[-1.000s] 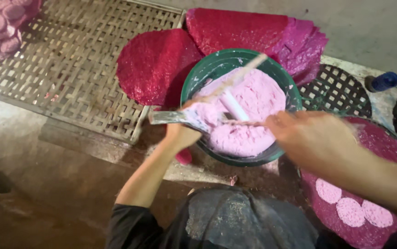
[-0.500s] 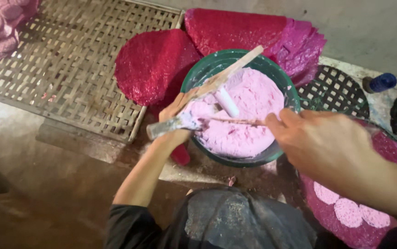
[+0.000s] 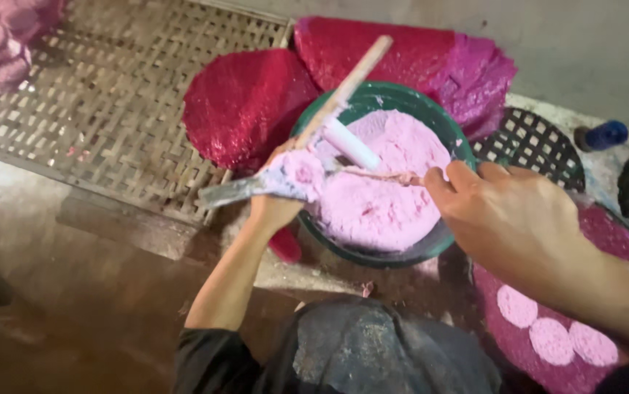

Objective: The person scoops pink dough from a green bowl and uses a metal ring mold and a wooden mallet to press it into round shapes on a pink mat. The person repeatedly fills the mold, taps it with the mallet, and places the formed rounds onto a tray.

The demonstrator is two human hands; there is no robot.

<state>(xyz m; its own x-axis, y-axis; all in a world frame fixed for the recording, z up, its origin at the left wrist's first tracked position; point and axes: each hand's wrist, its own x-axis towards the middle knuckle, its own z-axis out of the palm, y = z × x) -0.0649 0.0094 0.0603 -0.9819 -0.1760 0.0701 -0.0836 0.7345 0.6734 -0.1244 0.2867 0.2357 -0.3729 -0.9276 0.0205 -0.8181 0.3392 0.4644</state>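
Three pale pink discs (image 3: 548, 332) already lie on the magenta tray (image 3: 614, 233) at lower right, while the green bowl (image 3: 431, 109) remains nearly full of pink dough (image 3: 387, 197) (much left, I judge); the left hand (image 3: 274, 208) grips a dough-loaded flat scraper (image 3: 256, 186), and the right hand (image 3: 508, 215) pinches a thin stick (image 3: 373, 174) over the bowl.

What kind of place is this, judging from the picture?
Probably a small home food workshop on the floor: a green bowl of pink dough, woven bamboo drying mats, and pink rounds laid on red trays.
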